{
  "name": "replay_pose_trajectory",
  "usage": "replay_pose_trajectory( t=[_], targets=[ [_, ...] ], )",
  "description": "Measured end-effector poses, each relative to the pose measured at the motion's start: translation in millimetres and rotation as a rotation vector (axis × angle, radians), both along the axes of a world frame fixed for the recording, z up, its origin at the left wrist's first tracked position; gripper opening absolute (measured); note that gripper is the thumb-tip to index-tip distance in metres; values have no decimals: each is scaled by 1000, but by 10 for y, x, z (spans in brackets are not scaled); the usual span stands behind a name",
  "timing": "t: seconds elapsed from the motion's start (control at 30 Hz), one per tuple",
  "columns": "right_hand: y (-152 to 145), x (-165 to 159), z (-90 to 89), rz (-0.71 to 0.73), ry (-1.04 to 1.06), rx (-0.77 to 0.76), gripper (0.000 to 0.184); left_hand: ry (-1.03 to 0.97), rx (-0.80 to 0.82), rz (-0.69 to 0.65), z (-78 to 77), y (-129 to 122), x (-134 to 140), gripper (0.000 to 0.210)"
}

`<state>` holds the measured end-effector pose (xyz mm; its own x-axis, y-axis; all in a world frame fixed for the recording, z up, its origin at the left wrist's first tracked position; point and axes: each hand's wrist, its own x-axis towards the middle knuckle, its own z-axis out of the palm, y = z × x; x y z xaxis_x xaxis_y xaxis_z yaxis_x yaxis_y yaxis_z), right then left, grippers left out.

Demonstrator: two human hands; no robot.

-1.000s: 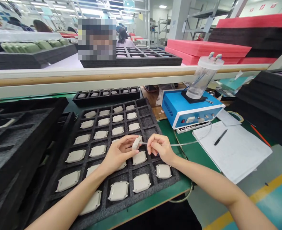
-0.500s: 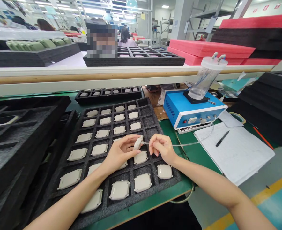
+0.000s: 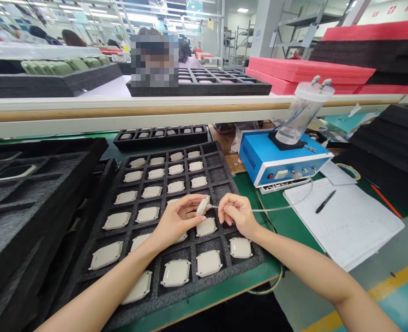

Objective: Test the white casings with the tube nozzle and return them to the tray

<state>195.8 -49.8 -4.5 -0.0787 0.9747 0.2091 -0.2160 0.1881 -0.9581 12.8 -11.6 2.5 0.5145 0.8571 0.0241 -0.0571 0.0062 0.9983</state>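
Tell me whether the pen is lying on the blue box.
No, the pen lies on the white paper, beside the blue box.

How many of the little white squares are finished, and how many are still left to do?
I can't tell finished pieces from unfinished ones; they look alike. The left hand holds one white piece above the foam tray, and the right hand puts a thin clear tube from the blue box against it. About twenty more pieces sit in the tray; several right-side pockets are empty.
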Motion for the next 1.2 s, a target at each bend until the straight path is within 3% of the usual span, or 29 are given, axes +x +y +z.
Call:
replay_pose_trajectory(
  t=[1.2],
  targets=[
    [1,1,2,12,25,17,9,-24,3,-31,-44,17,-21,42]
  ],
)
